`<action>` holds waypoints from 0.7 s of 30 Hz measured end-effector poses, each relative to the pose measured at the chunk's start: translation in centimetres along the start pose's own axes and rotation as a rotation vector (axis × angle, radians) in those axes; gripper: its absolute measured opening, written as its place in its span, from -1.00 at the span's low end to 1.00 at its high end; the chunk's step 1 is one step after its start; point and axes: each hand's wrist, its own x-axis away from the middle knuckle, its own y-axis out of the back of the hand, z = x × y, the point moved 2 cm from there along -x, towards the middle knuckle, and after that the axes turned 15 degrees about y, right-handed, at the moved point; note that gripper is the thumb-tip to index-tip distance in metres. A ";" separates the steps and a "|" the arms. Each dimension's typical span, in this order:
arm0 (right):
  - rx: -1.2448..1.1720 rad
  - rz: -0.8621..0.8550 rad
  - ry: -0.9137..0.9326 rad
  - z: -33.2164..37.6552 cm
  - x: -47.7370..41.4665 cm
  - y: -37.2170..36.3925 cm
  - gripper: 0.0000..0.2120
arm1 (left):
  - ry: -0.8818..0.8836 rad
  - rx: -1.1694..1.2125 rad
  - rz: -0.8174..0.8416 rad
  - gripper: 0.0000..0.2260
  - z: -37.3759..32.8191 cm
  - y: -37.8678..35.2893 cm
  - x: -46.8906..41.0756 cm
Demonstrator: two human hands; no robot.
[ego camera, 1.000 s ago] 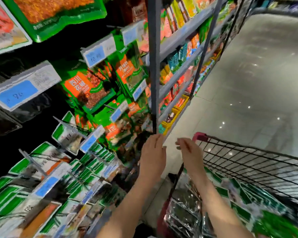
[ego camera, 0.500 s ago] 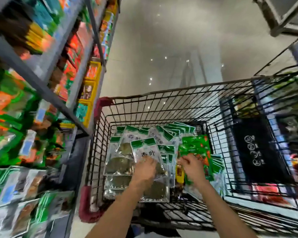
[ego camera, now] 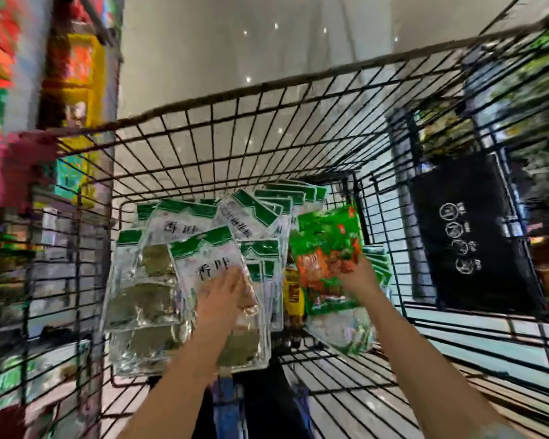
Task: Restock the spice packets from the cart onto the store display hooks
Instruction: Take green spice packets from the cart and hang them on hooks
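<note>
A black wire cart [ego camera: 267, 87] fills the view, holding several spice packets. Most are clear packets with green tops and dried leaves inside, piled on the cart's left and middle. My left hand [ego camera: 225, 296] lies with its fingers flat on the topmost clear packet [ego camera: 203, 255]. My right hand [ego camera: 358, 275] grips the lower right edge of a bright green packet with orange print [ego camera: 327, 245], which stands tilted above the pile. The display hooks are out of view.
Blurred store shelves [ego camera: 76, 74] with yellow and red goods stand along the left of the cart. A black panel with white symbols [ego camera: 473, 232] hangs beyond the cart's right wall. A yellow item [ego camera: 293, 291] sits between the packets. Grey floor [ego camera: 267, 42] lies ahead.
My view swung from the hook display down into the cart. Both hands came down from the shelf post onto the packets; the right hand has taken hold of the green packet and tilted it up.
</note>
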 end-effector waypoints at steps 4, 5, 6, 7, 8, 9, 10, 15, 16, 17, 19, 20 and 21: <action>0.035 -0.040 -0.017 -1.0 -1.6 0.2 -0.16 | -0.024 -0.048 0.009 -0.30 0.3 -0.2 -0.2; 0.019 -0.049 -0.003 -1.3 -2.2 0.0 -0.17 | -0.024 -0.059 0.002 -0.30 0.2 -0.1 -0.1; 0.022 -0.039 -0.010 -1.0 -2.3 0.0 -0.15 | -0.022 -0.062 -0.009 -0.29 0.1 -0.1 -0.2; 0.049 -0.033 -0.015 -0.9 -2.6 -0.2 -0.09 | -0.017 -0.059 -0.021 -0.29 0.1 -0.3 -0.2; 0.113 -0.036 -0.029 -0.9 -2.7 -0.3 -0.03 | -0.013 -0.052 -0.027 -0.29 0.1 -0.4 -0.2; 0.166 -0.064 -0.031 -0.8 -2.8 -0.3 -0.01 | -0.010 -0.047 -0.029 -0.29 0.1 -0.5 -0.2; 0.179 -0.101 -0.024 -0.8 -2.8 -0.5 -0.03 | -0.010 -0.045 -0.032 -0.28 0.1 -0.6 -0.1; 0.127 -0.230 0.015 -0.5 -1.2 -0.9 -0.08 | -0.007 -0.097 -0.085 -0.24 0.0 -0.4 0.4; 0.113 -0.255 0.033 -0.4 -0.8 -1.0 -0.11 | -0.007 -0.095 -0.079 -0.22 0.0 -0.3 0.4; 0.099 -0.285 0.054 -0.2 -0.3 -1.1 -0.15 | -0.004 -0.096 -0.064 -0.21 0.0 -0.2 0.4; 0.053 -0.313 0.082 0.5 0.3 -1.4 -0.25 | 0.002 -0.095 -0.032 -0.20 -0.1 0.0 0.3; 0.021 -0.307 0.093 0.9 0.6 -1.4 -0.30 | 0.000 -0.096 -0.031 -0.20 -0.1 0.1 0.3; -0.017 -0.299 0.108 1.3 0.9 -1.7 -0.37 | -0.002 -0.095 -0.040 -0.20 -0.1 0.1 0.3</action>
